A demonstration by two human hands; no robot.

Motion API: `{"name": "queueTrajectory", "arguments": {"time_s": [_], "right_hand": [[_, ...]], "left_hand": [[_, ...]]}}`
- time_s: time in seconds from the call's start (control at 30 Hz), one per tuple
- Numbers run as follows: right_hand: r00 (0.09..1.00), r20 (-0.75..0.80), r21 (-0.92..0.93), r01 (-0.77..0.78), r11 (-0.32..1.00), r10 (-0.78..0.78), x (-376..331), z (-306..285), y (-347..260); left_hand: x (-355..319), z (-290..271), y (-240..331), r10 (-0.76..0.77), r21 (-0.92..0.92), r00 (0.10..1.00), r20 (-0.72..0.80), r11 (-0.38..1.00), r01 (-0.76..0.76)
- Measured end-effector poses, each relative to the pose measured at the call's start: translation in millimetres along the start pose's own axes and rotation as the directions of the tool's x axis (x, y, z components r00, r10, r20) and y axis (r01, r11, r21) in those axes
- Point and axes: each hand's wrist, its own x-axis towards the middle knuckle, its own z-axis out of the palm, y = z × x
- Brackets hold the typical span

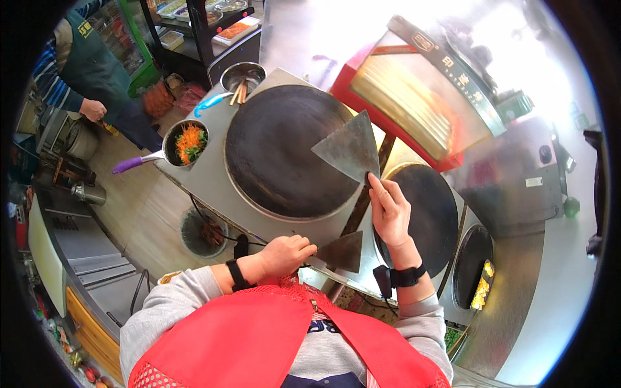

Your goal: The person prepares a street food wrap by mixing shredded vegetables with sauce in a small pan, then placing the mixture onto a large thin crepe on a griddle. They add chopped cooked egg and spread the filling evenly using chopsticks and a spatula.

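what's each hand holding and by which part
Each hand holds a triangular metal scraper by its handle end: left hand the smaller scraper, right hand the larger scraper over the griddle.

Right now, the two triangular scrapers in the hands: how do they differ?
The right hand holds the large scraper, whose blade lies over the round black griddle. The left hand holds the small scraper, which sits off the griddle, near the steel counter's front edge. The large one looks paler grey, the small one darker. Both are flat metal triangles.
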Motion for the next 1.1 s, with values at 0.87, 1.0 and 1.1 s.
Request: {"name": "queueTrajectory", "arguments": {"time_s": [0.87, 1.0, 1.1], "right_hand": [[0.975, 0.157, 0.185, -0.185, 0.965, 0.157, -92, -14, -46], [0.970, 0.192, 0.171, -0.180, 0.969, 0.146, -88, -8, -62], [0.967, 0.205, 0.162, -0.184, 0.970, 0.149, -88, -4, -71]], "left_hand": [[-166, 44, -169, -0.921, -0.783, -0.280, -0.270, 0.041, 0.620], [-162, 49, -185, -0.941, -0.780, -0.257, -0.223, 0.014, 0.626], [-168, 47, -189, -0.960, -0.802, -0.230, -0.157, -0.012, 0.597]]}}
